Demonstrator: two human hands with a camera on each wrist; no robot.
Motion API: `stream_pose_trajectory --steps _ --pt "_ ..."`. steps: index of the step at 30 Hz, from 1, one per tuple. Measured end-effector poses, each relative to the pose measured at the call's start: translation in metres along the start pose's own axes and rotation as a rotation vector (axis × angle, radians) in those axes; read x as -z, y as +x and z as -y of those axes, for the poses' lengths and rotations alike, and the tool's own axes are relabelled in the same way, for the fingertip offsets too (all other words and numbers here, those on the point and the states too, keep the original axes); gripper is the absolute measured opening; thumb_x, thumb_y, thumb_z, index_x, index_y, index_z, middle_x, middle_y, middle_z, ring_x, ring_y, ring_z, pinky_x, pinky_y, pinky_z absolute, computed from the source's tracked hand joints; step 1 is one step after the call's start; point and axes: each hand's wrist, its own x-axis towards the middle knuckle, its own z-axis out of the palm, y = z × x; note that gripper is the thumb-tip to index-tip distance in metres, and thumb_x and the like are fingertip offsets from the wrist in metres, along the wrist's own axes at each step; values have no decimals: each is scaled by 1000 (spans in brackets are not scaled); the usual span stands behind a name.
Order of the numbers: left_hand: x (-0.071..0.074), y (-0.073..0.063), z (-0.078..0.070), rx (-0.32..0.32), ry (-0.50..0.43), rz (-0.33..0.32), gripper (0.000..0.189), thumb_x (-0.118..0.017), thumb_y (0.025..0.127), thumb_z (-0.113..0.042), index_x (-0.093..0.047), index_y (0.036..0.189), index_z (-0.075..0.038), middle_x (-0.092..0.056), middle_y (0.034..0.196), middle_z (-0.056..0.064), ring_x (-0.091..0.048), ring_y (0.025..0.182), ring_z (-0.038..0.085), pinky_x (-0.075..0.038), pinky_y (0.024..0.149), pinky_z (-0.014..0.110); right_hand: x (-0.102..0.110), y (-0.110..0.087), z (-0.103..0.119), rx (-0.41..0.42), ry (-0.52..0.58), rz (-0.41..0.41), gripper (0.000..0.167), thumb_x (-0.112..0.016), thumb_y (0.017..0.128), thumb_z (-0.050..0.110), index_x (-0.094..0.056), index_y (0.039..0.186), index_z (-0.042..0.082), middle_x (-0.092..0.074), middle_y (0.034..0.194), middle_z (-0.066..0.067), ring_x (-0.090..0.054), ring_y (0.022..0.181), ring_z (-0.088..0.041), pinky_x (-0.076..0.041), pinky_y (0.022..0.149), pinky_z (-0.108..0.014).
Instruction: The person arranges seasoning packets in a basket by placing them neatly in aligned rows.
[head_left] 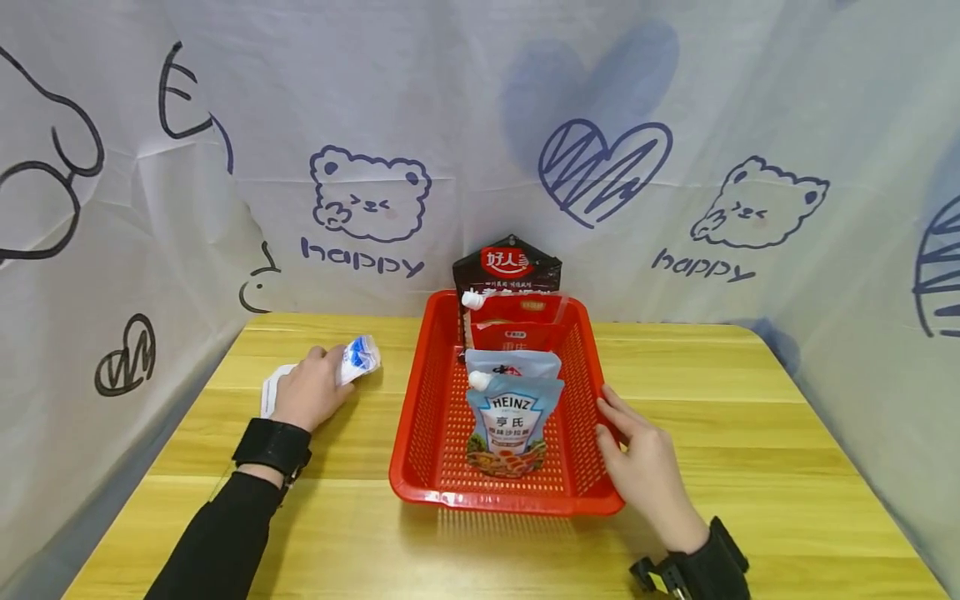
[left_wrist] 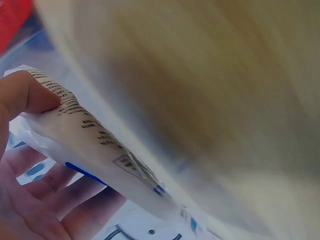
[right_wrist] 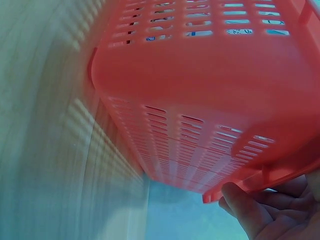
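Observation:
My left hand (head_left: 311, 390) grips a white plastic packet (head_left: 361, 357) with blue print, low over the left part of the table. In the left wrist view, the thumb presses the packet's (left_wrist: 95, 135) side with dark printed lines, and the fingers lie behind it. My right hand (head_left: 645, 458) holds the right rim of a red perforated basket (head_left: 495, 502); the right wrist view shows the thumb (right_wrist: 237, 200) against the rim. Inside the basket stands a light-blue Heinz pouch (head_left: 513, 429) in front, with a pale pouch (head_left: 540, 364) close behind it.
Farther back in the basket are a red spouted pouch (head_left: 517, 336) and a tall black packet (head_left: 472, 271). The yellow wood-grain table (head_left: 750, 467) extends on both sides. A white cloth (head_left: 480, 100) with drawn bears and hearts hangs behind the table.

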Motion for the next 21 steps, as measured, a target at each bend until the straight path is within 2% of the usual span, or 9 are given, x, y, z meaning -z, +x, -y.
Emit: stream_pose_trajectory --steps 3,6,9,11,12,15,21 --pt "7 -8 -10 9 -38 -44 65 -83 86 -16 -56 142 2 -60 119 33 -67 91 46 -55 65 61 2 0 -1 -6 -11 10 42 -65 96 -4 -61 137 -9 -57 147 -21 -28 36 1 -43 46 -22" --pt "15 -17 -20 25 -72 -94 66 -84 85 -16 -56 143 0 -61 118 31 -67 90 47 -54 65 61 3 0 -1 -10 -25 20 42 -66 96 -3 -61 137 -8 -57 147 -21 -44 42 -2 -51 58 -23" --pt "24 -26 -31 26 -106 -140 68 -84 84 -15 -56 144 -1 -62 118 30 -67 91 47 -55 66 62 4 0 -1 -7 -29 26 42 -66 96 -2 -61 137 -9 -57 147 -21 -68 62 -14 -59 68 -30" --pt "30 -32 -39 16 -126 -166 69 -85 84 -14 -56 144 -1 -63 117 30 -66 91 47 -56 67 62 5 0 -1 -8 -29 27 42 -67 96 -2 -62 137 -9 -57 146 -21 -75 82 -25 -62 75 -37" --pt "33 -34 -43 7 -134 -177 69 -84 84 -14 -55 145 0 -63 117 30 -66 91 46 -56 67 62 5 1 -2 -8 -27 27 42 -67 96 -2 -61 136 -9 -57 146 -22 -76 93 -29 -62 78 -40" --pt "43 -42 -55 -28 -156 -218 70 -84 83 -13 -55 145 0 -63 115 29 -66 89 44 -57 66 61 5 1 -2 -17 -19 36 42 -67 96 -3 -61 137 -10 -56 147 -22 -71 109 -36 -60 83 -45" --pt "68 -57 -79 -133 -200 -330 68 -85 80 -8 -59 143 -3 -65 108 24 -65 82 40 -58 61 58 4 4 0 -29 -5 60 43 -68 97 -1 -61 138 -8 -55 149 -22 -65 122 -39 -58 87 -47"
